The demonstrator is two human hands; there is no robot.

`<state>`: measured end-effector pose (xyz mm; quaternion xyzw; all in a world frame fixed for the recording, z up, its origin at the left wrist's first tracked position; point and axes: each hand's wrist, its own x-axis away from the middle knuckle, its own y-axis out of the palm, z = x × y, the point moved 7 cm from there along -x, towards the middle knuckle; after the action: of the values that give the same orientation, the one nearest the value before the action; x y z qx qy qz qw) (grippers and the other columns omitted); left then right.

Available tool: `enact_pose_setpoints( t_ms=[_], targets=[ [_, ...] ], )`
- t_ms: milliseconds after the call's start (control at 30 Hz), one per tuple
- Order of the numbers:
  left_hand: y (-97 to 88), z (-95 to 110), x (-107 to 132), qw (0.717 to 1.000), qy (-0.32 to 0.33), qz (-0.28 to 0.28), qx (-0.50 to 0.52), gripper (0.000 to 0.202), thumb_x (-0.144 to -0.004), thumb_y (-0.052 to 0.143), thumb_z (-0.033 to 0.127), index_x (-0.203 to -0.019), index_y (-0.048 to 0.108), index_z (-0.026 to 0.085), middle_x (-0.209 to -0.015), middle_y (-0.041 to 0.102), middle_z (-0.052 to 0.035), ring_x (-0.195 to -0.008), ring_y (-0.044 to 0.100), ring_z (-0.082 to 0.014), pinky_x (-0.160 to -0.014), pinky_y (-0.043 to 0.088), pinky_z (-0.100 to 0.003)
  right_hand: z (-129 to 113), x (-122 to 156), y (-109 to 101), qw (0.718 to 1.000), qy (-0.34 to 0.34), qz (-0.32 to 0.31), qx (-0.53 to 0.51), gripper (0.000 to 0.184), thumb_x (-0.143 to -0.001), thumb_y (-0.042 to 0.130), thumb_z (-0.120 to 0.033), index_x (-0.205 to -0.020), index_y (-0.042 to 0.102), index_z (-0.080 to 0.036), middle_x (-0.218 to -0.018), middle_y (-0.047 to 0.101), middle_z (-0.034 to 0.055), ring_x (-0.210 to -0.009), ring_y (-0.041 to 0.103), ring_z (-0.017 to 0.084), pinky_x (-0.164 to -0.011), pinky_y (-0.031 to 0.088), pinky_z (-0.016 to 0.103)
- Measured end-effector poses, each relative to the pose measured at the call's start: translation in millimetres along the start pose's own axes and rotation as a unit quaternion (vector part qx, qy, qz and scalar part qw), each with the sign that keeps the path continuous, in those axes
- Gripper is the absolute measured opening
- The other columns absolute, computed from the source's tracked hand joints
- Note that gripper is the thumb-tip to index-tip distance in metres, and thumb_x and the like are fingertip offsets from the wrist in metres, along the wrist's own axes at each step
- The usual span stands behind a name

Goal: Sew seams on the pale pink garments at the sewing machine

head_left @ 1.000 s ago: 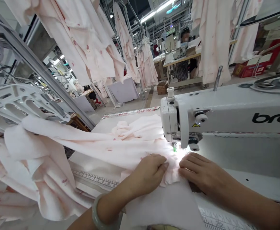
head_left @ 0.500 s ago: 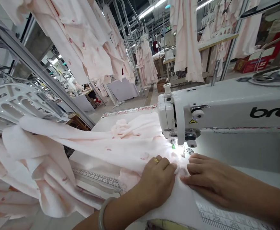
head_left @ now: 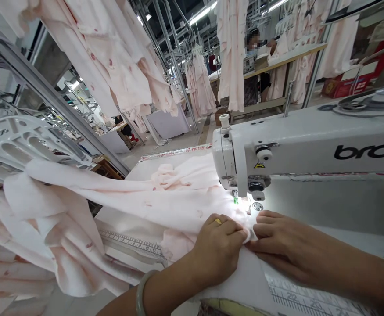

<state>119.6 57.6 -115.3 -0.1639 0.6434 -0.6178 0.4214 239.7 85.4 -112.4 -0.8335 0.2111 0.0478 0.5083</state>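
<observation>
A pale pink fabric garment piece (head_left: pixel 178 204) with small reddish marks runs across the table to the white sewing machine (head_left: pixel 297 140). Its edge lies by the lit needle area and presser foot (head_left: pixel 235 197). My left hand (head_left: pixel 220 250), with a ring and a bangle (head_left: pixel 142 292), is closed on the fabric just in front of the foot. Close beside it, my right hand (head_left: pixel 279 241) pinches the fabric edge, thumb and fingers together. The exact grip under the fingers is partly hidden.
A measuring tape strip (head_left: pixel 130 241) lies along the table at left, with a ruler scale (head_left: pixel 297 298) at lower right. White hangers (head_left: pixel 30 140) and draped pink fabric (head_left: pixel 69 245) fill the left side. Pink garments (head_left: pixel 113 57) hang overhead. A co-worker (head_left: pixel 253 48) sits behind.
My left hand has shifted slightly right, closer to my right hand. The view has moved a little, and a co-worker now shows behind the hanging garments, which have swung left.
</observation>
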Motion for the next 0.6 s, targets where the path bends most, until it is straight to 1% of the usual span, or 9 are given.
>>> enact_pose_setpoints(
  t_ms=[100,167,200,267,333,367,433,500,600],
  targets=[
    [6.0,1.0,0.9,0.999,0.011,-0.019,-0.027,0.019,-0.1,0.054,0.01,-0.106,0.071,0.016,-0.106,0.076,-0.0059,-0.097,0.068,-0.0216,-0.089,0.052,-0.038,3.9,1.4,-1.5,1.0,0.007,-0.005,-0.002,0.028,-0.113,0.049,-0.029,-0.095,0.071,-0.024,-0.086,0.066,0.0013,-0.083,0.06,0.021,-0.082,0.044,0.04],
    [7.3,2.0,2.3,0.999,0.017,-0.012,-0.044,0.018,-0.102,0.054,0.011,-0.108,0.07,0.015,-0.108,0.075,-0.0067,-0.101,0.068,-0.0221,-0.091,0.052,-0.037,9.3,4.0,-5.4,0.999,0.007,0.023,0.022,0.028,-0.113,0.048,-0.028,-0.095,0.07,-0.024,-0.09,0.068,0.0022,-0.086,0.062,0.02,-0.085,0.047,0.041],
    [7.3,2.3,3.2,0.999,0.019,-0.003,-0.051,0.018,-0.103,0.053,0.011,-0.11,0.07,0.015,-0.11,0.075,-0.0076,-0.106,0.068,-0.0226,-0.094,0.052,-0.037,12.3,5.7,-8.3,0.998,0.005,0.048,0.043,0.025,-0.112,0.049,-0.028,-0.1,0.071,-0.024,-0.097,0.071,0.0035,-0.091,0.064,0.021,-0.088,0.049,0.041],
    [7.1,2.4,5.4,0.998,0.02,0.014,-0.059,0.02,-0.105,0.052,0.012,-0.116,0.069,0.014,-0.114,0.074,-0.0094,-0.114,0.067,-0.0238,-0.099,0.052,-0.037,17.9,9.1,-11.2,0.992,0.0,0.091,0.093,0.018,-0.109,0.055,-0.03,-0.117,0.07,-0.023,-0.117,0.073,0.0068,-0.107,0.066,0.024,-0.095,0.051,0.043],
    [9.0,1.3,7.2,0.998,0.023,0.013,-0.063,0.021,-0.106,0.052,0.013,-0.119,0.068,0.014,-0.114,0.074,-0.01,-0.113,0.068,-0.0243,-0.1,0.053,-0.038,22.1,10.7,-8.4,0.986,-0.006,0.102,0.132,0.026,-0.107,0.061,-0.033,-0.131,0.066,-0.024,-0.13,0.072,0.0078,-0.118,0.065,0.026,-0.101,0.051,0.045],
    [10.9,0.0,7.5,0.998,0.026,0.005,-0.063,0.02,-0.106,0.052,0.013,-0.118,0.068,0.014,-0.114,0.075,-0.0098,-0.109,0.069,-0.024,-0.098,0.053,-0.037,23.9,10.7,-5.8,0.985,-0.009,0.098,0.144,0.028,-0.106,0.062,-0.034,-0.132,0.065,-0.024,-0.131,0.072,0.0071,-0.118,0.066,0.026,-0.102,0.051,0.045],
    [14.8,-4.7,6.0,0.997,0.03,-0.02,-0.065,0.019,-0.106,0.052,0.014,-0.114,0.069,0.014,-0.113,0.075,-0.0089,-0.099,0.07,-0.0229,-0.094,0.054,-0.037,27.0,9.9,-2.2,0.982,-0.011,0.097,0.162,0.023,-0.108,0.058,-0.035,-0.128,0.066,-0.025,-0.127,0.075,0.0051,-0.113,0.069,0.025,-0.102,0.052,0.046],
    [17.7,-12.5,0.7,0.996,0.033,-0.045,-0.067,0.018,-0.105,0.054,0.014,-0.112,0.07,0.015,-0.113,0.075,-0.0078,-0.095,0.07,-0.0223,-0.092,0.054,-0.037,30.7,9.2,-2.6,0.976,-0.007,0.115,0.183,0.023,-0.11,0.054,-0.037,-0.127,0.066,-0.027,-0.125,0.076,0.0043,-0.111,0.072,0.025,-0.104,0.05,0.05],
    [19.7,-26.6,-12.3,0.994,0.04,-0.076,-0.065,0.017,-0.102,0.056,0.012,-0.111,0.07,0.015,-0.113,0.075,-0.0061,-0.101,0.07,-0.0233,-0.092,0.054,-0.038,40.3,9.2,-2.1,0.97,0.01,0.123,0.208,0.031,-0.111,0.053,-0.042,-0.138,0.062,-0.03,-0.128,0.076,0.0047,-0.111,0.074,0.028,-0.106,0.048,0.054]
  ],
)
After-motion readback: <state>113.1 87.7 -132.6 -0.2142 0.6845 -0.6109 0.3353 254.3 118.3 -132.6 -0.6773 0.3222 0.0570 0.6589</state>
